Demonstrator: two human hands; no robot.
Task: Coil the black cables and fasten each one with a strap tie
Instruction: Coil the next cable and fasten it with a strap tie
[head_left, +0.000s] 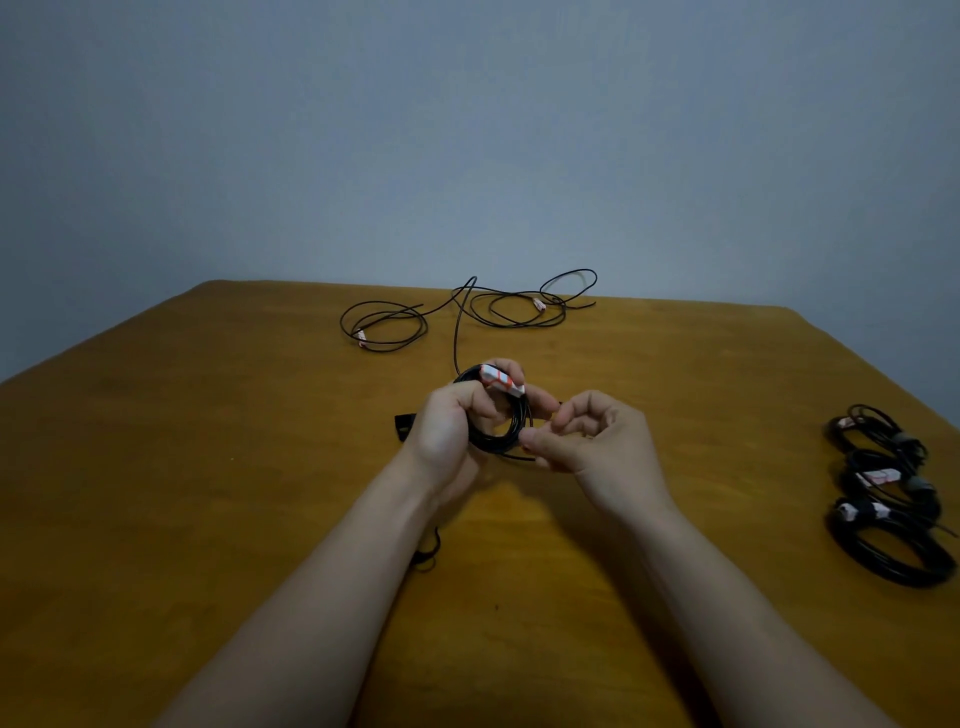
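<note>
My left hand grips a small coil of black cable above the middle of the wooden table. A white and red paper tag sticks out at the top of the coil. One strand of this cable runs from the coil back toward the far edge. My right hand pinches the cable at the coil's right side, fingers curled. Two loose black cables lie at the far edge, one on the left and one on the right.
Three coiled cables bound with strap ties lie in a row at the table's right edge. A small black strap piece shows just left of my left hand. Another thin black loop lies under my left forearm.
</note>
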